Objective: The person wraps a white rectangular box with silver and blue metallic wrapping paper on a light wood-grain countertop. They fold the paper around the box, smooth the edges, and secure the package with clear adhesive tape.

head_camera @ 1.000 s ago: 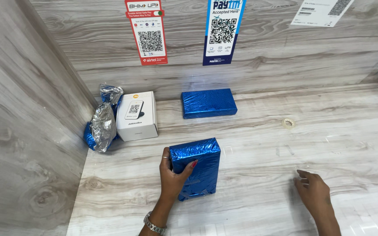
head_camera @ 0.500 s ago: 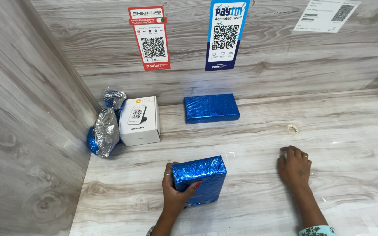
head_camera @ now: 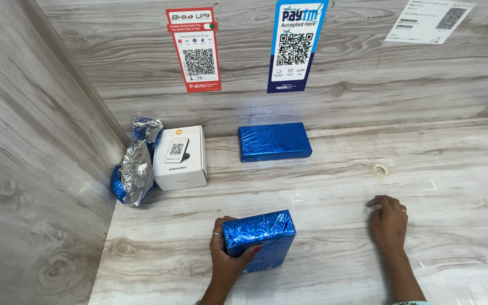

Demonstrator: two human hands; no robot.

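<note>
At the far left a crumpled foil wrap (head_camera: 135, 169) leans against a white box (head_camera: 180, 157). The left hand (head_camera: 228, 261) keeps its grip clamped on a blue wrapped box (head_camera: 260, 239) lying on the surface (head_camera: 323, 192). The right hand (head_camera: 389, 222) rests flat, grip loose and empty, near a tape roll (head_camera: 379, 169).

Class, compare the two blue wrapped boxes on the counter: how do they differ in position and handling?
The near blue wrapped box is gripped by the left hand; the far blue wrapped box lies untouched.
The near one sits by the counter's front; the far one lies close to the back wall.
Both share shiny blue wrapping and a rectangular shape.
</note>
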